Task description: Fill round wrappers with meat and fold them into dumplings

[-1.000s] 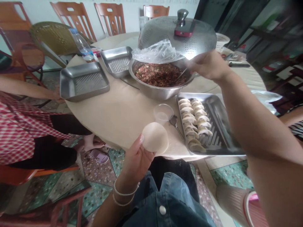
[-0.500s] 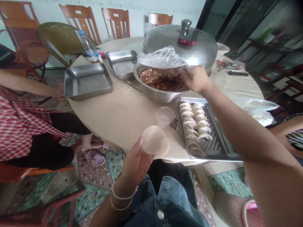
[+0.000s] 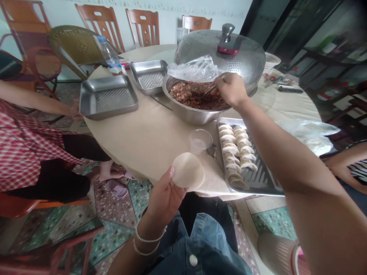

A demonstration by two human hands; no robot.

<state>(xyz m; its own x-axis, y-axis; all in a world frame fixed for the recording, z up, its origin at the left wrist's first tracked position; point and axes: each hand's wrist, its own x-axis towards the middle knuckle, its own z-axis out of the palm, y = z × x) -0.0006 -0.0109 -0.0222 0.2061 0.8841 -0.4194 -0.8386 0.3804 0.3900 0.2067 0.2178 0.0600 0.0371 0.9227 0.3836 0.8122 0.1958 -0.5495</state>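
Note:
My left hand (image 3: 166,194) pinches a round, pale dumpling wrapper (image 3: 187,170) by its edge, thumb on top, near the table's front edge. My right hand (image 3: 231,88) reaches over a large steel bowl (image 3: 197,116) of dark minced filling (image 3: 190,93). Its fingers are closed on a thin metal-handled utensil (image 3: 210,90), whose lower end is hidden in the filling. Right of the bowl, a metal tray (image 3: 262,173) holds two rows of folded dumplings (image 3: 229,143). A small clear bowl (image 3: 200,140) and a spoon (image 3: 212,152) lie between wrapper and tray.
Two metal trays (image 3: 109,110) (image 3: 149,89) stand at the left; a person's hand (image 3: 75,110) touches the nearer one. Crumpled plastic (image 3: 195,68) and a perforated lid (image 3: 246,53) rise behind the bowl. A water bottle (image 3: 110,57) stands farther back. Another person's arm (image 3: 346,164) shows at right.
My right hand has turned and shifted slightly at the bowl, so the utensil's handle now shows reaching into the filling. My left hand and the wrapper have barely moved.

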